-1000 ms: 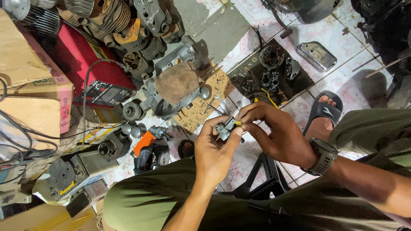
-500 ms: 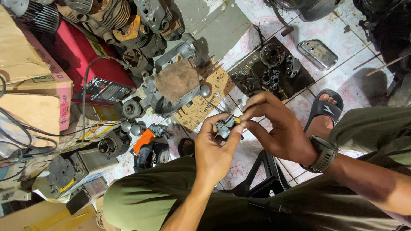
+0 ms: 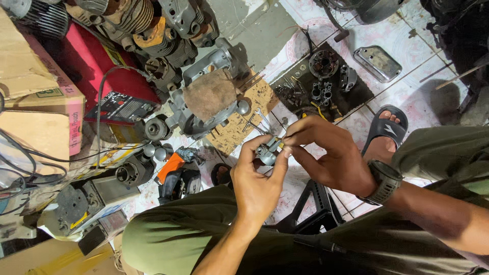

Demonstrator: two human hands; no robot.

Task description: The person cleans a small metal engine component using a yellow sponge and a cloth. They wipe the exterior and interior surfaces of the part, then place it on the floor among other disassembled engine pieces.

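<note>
Start at your left hand (image 3: pixel 254 181): it comes up from your lap with the palm turned toward you, thumb and fingers curled around a small grey metal part (image 3: pixel 267 153), which it holds in the air above your knees, well clear of the tiled floor (image 3: pixel 407 91). The part sits at the very top of that hand, pinched between the thumb on the left and the index finger on the right, so most of its body is hidden; only the grey upper end and a small brass-yellow tip (image 3: pixel 279 144) show.

That tip is what matters. It lies up and to the right of the left hand's grip, and the part's long axis seems to run the same way, from lower left to upper right, pointing at your right hand (image 3: pixel 333 158).

Your right hand reaches in from the right, wrist with the dark watch (image 3: pixel 385 182) lower, fingers drawn narrow with the tips closed right at the brass-yellow end. Whether they pinch the tip itself or a small separate piece against it is too small to tell. Both hands touch the part; the left carries it, the right works only its upper right end.

Beyond, further right on the floor, a dark tray (image 3: pixel 356 94) of loose parts lies well apart.
</note>
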